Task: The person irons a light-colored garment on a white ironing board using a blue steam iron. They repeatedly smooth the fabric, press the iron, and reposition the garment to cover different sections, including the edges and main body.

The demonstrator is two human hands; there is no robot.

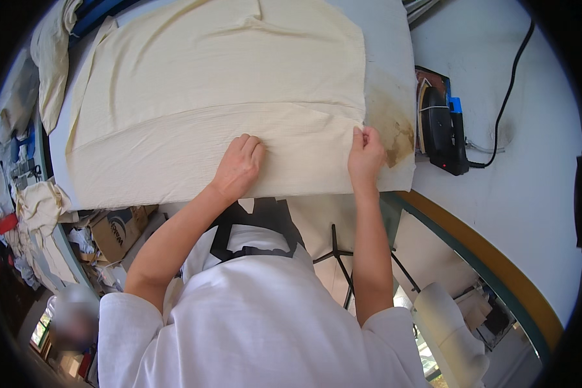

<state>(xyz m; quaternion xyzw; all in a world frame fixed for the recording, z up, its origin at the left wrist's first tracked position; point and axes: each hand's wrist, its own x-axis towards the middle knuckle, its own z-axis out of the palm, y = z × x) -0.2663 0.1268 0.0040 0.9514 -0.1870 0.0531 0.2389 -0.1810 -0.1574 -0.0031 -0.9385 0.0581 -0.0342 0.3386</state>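
Observation:
Cream crinkled fabric [223, 72] lies spread over a padded, pale-covered ironing table [388, 53], with a long seam or fold line running across it. My left hand [240, 165] rests on the fabric near the table's front edge, its fingers curled; whether cloth is pinched under them is hidden. At the fabric's right edge, my right hand [367, 150] pinches the cloth between thumb and fingers. Brown stains mark the table cover just right of that hand. A black electric iron [439, 128] with a lit red light stands on its rest to the right.
The iron's black cord [507, 92] curves over the white surface at right. At left are hanging cloths [53, 63], a cardboard box [121, 235] and piled garments [41, 206]. A black stand base [335, 253] is below the table. Another person [75, 317] is at lower left.

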